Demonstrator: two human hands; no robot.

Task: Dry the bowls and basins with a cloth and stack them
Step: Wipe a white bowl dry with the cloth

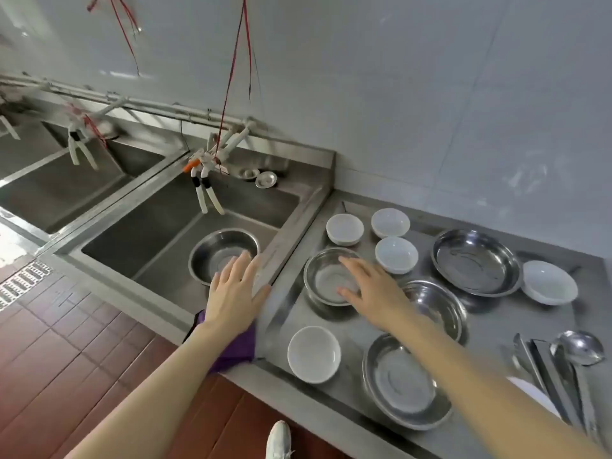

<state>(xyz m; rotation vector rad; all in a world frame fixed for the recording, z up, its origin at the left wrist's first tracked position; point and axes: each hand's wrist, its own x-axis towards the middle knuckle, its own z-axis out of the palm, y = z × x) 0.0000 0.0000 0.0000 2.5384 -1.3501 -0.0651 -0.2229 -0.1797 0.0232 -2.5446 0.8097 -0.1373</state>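
One wide-angle head camera looks forward and steeply down from above the bench (490,329) and sink (139,246). It is near enough that the left hand (233,293) and right hand (374,293) sit mid-frame, with the wall (397,94) above and the floor (82,359) lower left.

Cloth (236,349) purple. Small bowls (314,354) white. Basins (477,261) shiny silver steel. Floor tiles (66,342) reddish brown. Strings (231,77) red. Wall (397,77) pale grey.
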